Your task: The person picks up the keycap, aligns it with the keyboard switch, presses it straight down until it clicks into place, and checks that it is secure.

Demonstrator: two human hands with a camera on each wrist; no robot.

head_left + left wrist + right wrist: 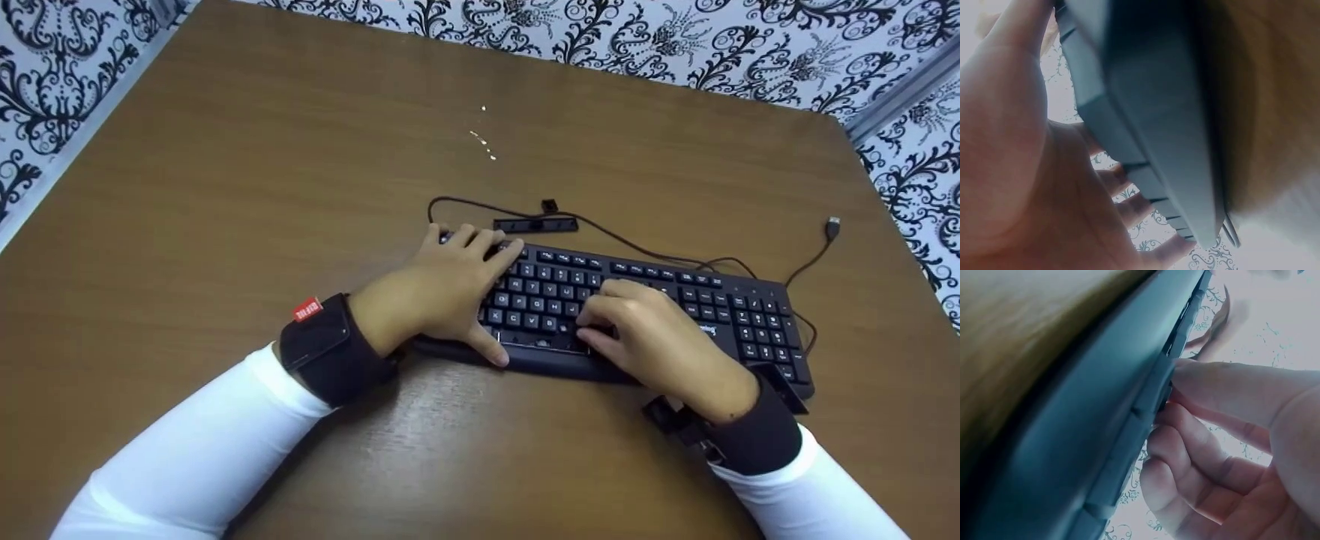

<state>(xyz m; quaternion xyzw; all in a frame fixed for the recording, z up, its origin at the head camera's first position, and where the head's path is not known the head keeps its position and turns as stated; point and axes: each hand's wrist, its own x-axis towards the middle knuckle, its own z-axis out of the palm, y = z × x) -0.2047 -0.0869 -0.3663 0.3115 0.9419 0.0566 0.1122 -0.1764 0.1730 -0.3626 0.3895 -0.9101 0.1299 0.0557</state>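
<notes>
A black keyboard [559, 292] lies on the wooden table. My left hand [454, 289] rests spread across its left end, fingers reaching the back edge and thumb at the front rim. In the left wrist view, the left fingers [1131, 208] stretch nearly straight over the keys. My right hand [645, 334] is at the front row, thumb and index finger pinching at a keycap [1159, 377]. Its other fingers are curled. The thumb mostly hides that keycap. At the front row, a long key slot [540, 343] shows bare sockets left of the right hand.
Behind the keyboard lie a long black bar-shaped key [536, 224] and a small black keycap [550, 205]. The keyboard's cable [622, 238] loops behind it, its USB plug [832, 228] at the right. Several tiny pale specks [484, 141] lie farther back.
</notes>
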